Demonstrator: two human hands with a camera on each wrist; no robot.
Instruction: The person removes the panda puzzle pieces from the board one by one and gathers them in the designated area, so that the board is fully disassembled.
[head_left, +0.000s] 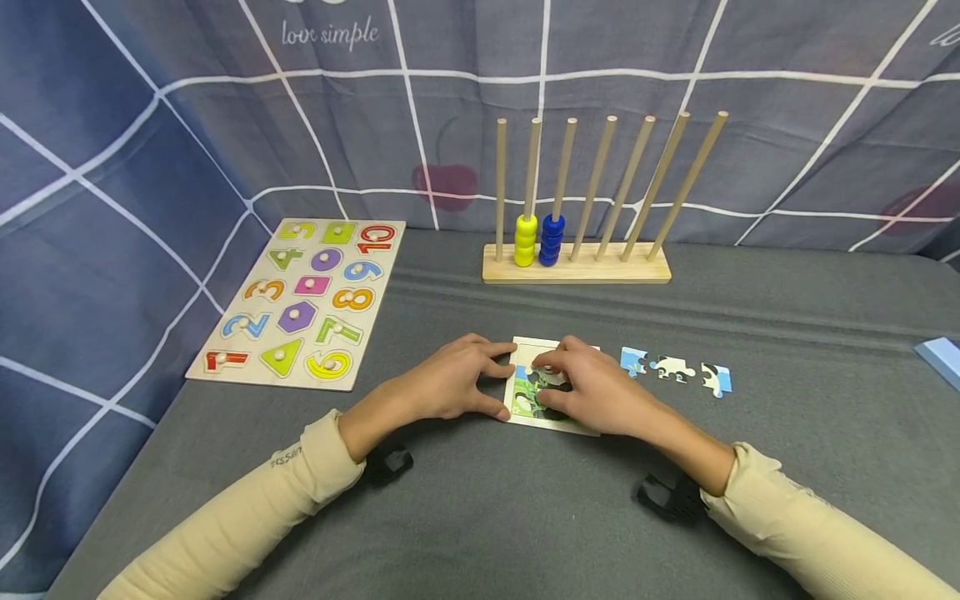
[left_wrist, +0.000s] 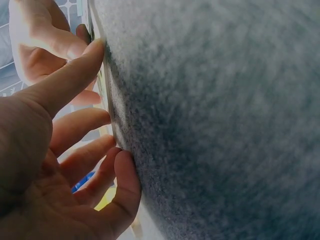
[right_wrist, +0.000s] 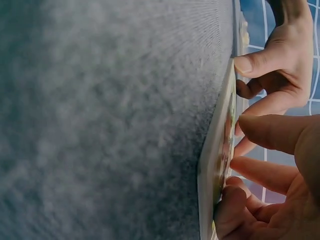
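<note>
My left hand point(head_left: 450, 379) steadies the puzzle tray's point(head_left: 525, 408) left edge, thumb and fingers touching it; my right hand point(head_left: 592, 387) presses a piece into it; seating needs gentle alignment

A small puzzle board point(head_left: 525, 400) lies flat on the grey table, partly filled. 3 loose puzzle pieces point(head_left: 673, 368) lie in a row just right of it.

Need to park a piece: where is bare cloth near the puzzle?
Bare cloth lies between the jigsaw tray and the peg rack, and right of the three loose pieces. It is crowded at the tray, under the left hand and right hand.
</note>
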